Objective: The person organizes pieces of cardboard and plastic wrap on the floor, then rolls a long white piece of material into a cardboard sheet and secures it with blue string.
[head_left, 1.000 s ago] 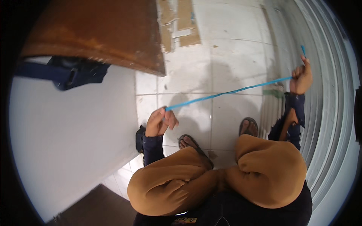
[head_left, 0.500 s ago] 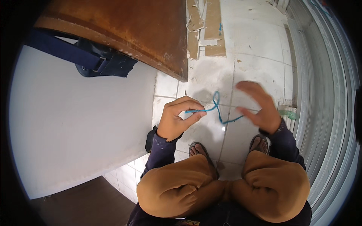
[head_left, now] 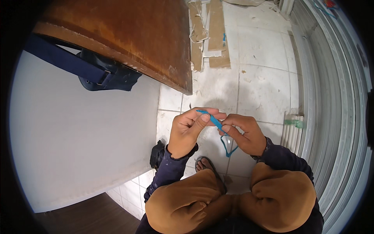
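A flat blue cord (head_left: 216, 122) runs between my two hands above the tiled floor, with a thinner loop hanging below the right one. My left hand (head_left: 187, 132) pinches one end of it between thumb and fingers, the tip showing over the fingertips. My right hand (head_left: 245, 135) grips the cord a little lower and to the right, thumb on it, close beside the left fingers. Both forearms are in dark sleeves, above my bent knees in tan trousers.
A brown wooden panel (head_left: 117, 23) juts in at upper left, a dark bag with strap (head_left: 109, 82) beneath it. A white panel (head_left: 78, 144) is at left, a black item (head_left: 157, 154) beside it. Cardboard strips (head_left: 216, 31) lie ahead; metal rails (head_left: 327, 117) and white lengths (head_left: 290, 134) are at right.
The cord was stretched wide between my hands, then slack and looped. My right hand has moved down and left to meet my left hand and now grips the cord beside it.
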The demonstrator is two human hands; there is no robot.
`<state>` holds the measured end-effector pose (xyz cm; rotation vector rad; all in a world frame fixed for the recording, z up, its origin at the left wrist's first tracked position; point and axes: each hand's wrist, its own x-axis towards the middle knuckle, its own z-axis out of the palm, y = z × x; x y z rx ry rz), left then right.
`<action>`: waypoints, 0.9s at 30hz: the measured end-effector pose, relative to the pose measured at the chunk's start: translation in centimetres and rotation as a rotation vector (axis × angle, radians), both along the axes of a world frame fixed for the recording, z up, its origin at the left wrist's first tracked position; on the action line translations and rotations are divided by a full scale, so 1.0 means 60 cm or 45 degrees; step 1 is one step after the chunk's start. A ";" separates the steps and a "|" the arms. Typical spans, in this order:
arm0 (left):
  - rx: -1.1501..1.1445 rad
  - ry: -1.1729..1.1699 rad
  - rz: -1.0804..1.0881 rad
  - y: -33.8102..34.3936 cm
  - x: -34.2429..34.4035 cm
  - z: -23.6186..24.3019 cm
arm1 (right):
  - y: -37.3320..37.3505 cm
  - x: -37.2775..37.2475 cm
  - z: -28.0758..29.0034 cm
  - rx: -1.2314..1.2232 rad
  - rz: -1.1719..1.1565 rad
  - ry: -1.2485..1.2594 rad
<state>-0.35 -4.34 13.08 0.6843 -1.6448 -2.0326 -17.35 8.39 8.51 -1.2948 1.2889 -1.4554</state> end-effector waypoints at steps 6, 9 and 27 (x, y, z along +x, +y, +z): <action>0.005 0.002 0.156 0.010 0.008 -0.026 | 0.007 0.004 -0.015 0.090 0.011 -0.184; -0.018 -0.030 0.178 0.016 0.008 -0.013 | 0.002 0.013 -0.002 0.056 -0.053 -0.323; 0.001 0.004 0.313 0.039 -0.020 -0.044 | 0.019 -0.004 -0.011 -0.037 -0.266 0.237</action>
